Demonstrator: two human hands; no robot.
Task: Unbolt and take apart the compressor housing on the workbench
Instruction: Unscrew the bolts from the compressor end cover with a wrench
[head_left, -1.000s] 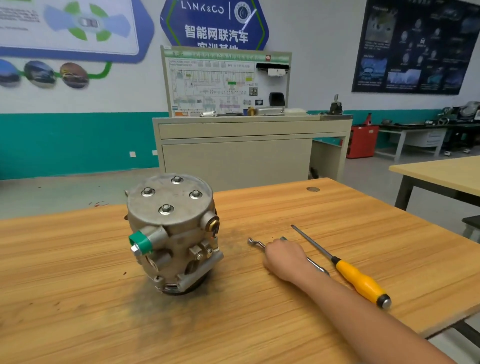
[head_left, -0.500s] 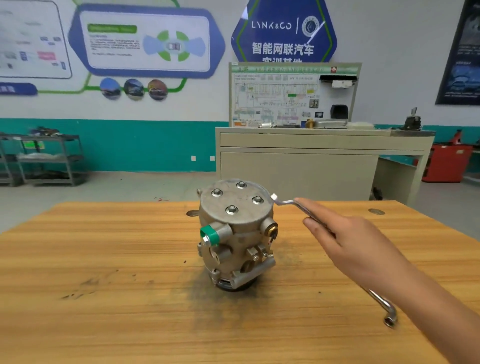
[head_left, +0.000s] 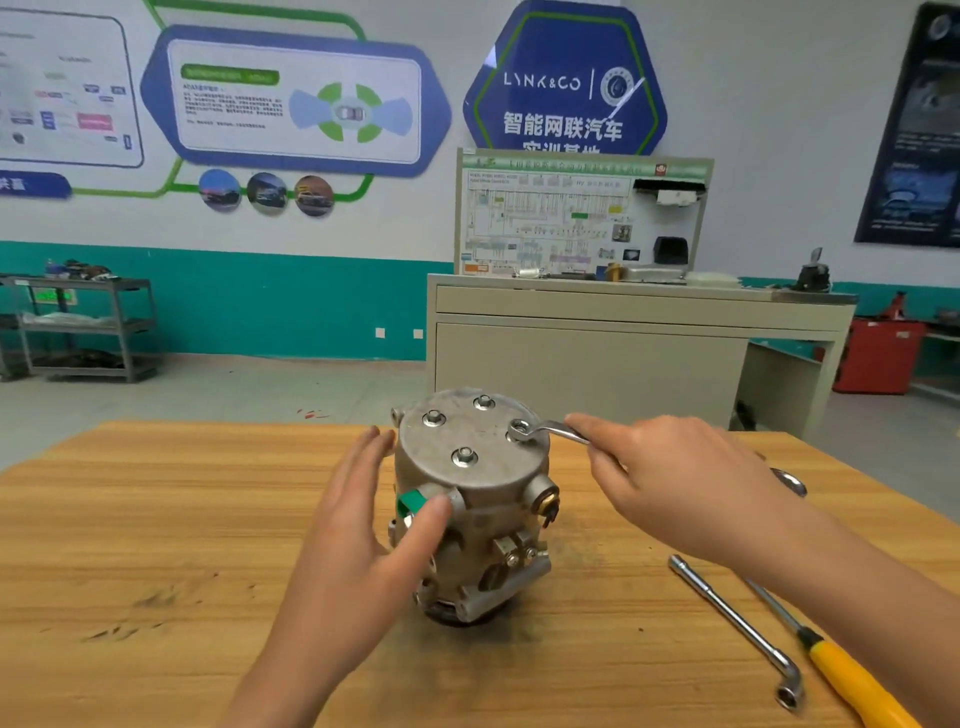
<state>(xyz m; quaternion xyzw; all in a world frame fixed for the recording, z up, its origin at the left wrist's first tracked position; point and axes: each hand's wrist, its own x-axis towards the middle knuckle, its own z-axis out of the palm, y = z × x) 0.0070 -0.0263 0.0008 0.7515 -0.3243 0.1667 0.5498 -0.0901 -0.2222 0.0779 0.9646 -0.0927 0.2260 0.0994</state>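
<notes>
Wooden table (head_left: 156, 519) in a training workshop carries the compressor housing (head_left: 472, 499), upright at its middle. My right grip (head_left: 685, 483) clasps the wrench (head_left: 558, 429), its ring over the right-hand top bolt (head_left: 518, 433). My left grip (head_left: 363, 519) lies unclenched, fingers straight against the housing's left side, thumb by the green cap (head_left: 410, 505). I'd seat the ring fully, brace firmly, then pull steadily to avoid slipping.

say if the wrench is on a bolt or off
On: the ring end of the wrench sits over the right-hand bolt on the compressor housing; the other three bolts are uncovered.
</notes>
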